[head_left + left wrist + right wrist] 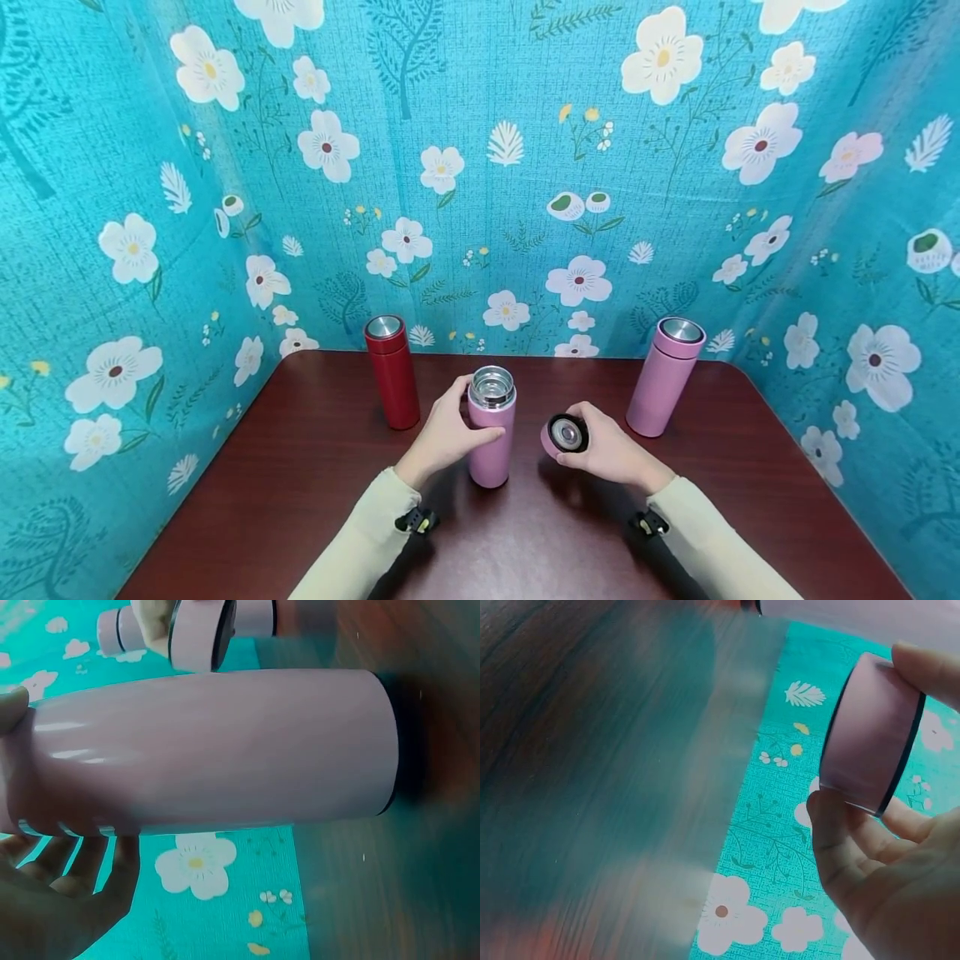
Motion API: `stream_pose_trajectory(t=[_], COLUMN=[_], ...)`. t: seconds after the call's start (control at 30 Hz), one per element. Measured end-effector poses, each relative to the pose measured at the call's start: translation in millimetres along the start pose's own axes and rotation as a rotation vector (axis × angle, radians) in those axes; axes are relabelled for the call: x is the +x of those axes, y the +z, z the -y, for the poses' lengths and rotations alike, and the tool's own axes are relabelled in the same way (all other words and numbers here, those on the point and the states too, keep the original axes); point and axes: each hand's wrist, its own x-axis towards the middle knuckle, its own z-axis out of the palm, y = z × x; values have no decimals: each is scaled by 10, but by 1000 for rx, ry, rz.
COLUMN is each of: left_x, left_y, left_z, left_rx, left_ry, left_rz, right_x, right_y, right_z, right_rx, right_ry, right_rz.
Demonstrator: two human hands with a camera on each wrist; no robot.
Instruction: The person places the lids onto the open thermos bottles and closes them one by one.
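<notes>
In the head view my left hand (450,433) grips a pink thermos (491,450) round its upper body. Its mouth is uncovered, showing the steel rim and inside. To the right, my right hand (611,446) pinches a pink lid (552,442) by its sides, tilted so that its black-ringed underside faces up toward the head camera. The left wrist view shows the thermos body (225,750) with the thumb on one side and the fingers on the other. In the right wrist view the lid (874,735) sits between thumb and fingers, apart from the thermos.
A red thermos (393,375) with a steel-topped lid stands at the back left of the dark wooden table (300,500). Another pink thermos (663,383), lid on, stands at the back right. A blue flowered cloth (480,250) hangs behind the table and along its sides.
</notes>
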Motion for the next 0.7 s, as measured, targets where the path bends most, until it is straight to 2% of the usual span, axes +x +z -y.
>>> stream_pose_trajectory(t=[0.2,0.43,0.57,0.7], left_x=[-153,-128,-137,-154], left_y=[42,196,234,260], left_z=[-296,29,32,38], left_rx=[-20,-43,-42,-50], left_ry=[27,47,62,58], left_rz=[50,72,73,76], right_x=[-47,-57,-50,-61], right_y=[-36,-89,-114,-149], right_z=[28,51,60,89], right_rx=[7,-39,-9,61], right_ry=[-24,-113,-127,-93], right_rz=[-35,-64,-103,-122])
